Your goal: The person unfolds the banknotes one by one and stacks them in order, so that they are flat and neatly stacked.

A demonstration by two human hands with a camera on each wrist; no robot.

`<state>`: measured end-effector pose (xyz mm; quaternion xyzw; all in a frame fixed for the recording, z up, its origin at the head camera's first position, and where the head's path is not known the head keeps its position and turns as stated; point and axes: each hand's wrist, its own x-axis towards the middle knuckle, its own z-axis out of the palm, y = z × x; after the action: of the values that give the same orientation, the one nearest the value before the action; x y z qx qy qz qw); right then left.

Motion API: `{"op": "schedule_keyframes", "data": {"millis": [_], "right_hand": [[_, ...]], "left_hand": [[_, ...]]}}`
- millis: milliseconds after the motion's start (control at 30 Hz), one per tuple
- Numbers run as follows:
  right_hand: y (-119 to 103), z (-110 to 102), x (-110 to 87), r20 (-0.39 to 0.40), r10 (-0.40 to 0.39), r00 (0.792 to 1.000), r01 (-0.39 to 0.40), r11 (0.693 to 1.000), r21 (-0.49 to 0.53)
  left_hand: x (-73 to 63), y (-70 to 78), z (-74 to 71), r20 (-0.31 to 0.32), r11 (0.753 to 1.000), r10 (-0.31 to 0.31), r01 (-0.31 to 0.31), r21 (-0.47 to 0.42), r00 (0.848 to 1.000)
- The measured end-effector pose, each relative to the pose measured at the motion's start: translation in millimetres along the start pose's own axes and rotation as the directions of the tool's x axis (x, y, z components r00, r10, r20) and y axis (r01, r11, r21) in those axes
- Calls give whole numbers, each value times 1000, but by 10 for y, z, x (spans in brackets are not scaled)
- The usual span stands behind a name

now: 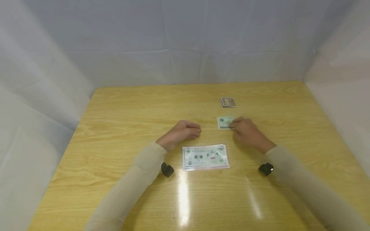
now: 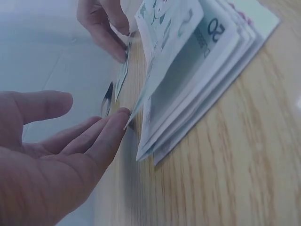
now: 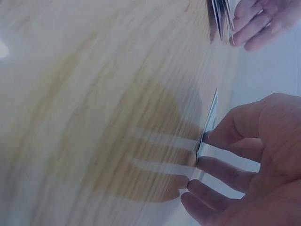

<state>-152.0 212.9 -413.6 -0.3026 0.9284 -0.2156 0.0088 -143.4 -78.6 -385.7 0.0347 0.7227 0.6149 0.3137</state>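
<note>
A stack of play-style banknotes [image 1: 206,158] lies on the table, its top note pale green with a "2" in one corner. Just behind its left part my left hand [image 1: 185,130] is held with fingers extended and nothing in it. In the left wrist view, the top note [image 2: 171,52] lifts away from the stack at one corner, close to the left fingertips [image 2: 123,113]. Farther back, a small green banknote [image 1: 224,122], apparently folded, lies flat. My right hand [image 1: 245,131] pinches its right edge between thumb and fingers, as the right wrist view shows.
Behind the green note sits a small brownish folded piece [image 1: 228,102], slightly raised at one edge. The wooden table [image 1: 130,112] has white cloth [image 1: 188,64] hanging behind it and at both sides. Dark wrist cameras [image 1: 266,169] sit under both sleeves.
</note>
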Motion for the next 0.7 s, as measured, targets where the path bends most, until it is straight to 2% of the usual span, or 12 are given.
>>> {"op": "schedule_keyframes", "data": {"millis": [233,700], "right_hand": [[-112,82,2,0,-6,1000,6,1000,9],[-318,175,79,8,20,1000,-21,996,89]], "left_hand": [[50,2,67,36,998,-23,25,-65,999],[90,76,142,23,996,-19,21,-86,1000]]}}
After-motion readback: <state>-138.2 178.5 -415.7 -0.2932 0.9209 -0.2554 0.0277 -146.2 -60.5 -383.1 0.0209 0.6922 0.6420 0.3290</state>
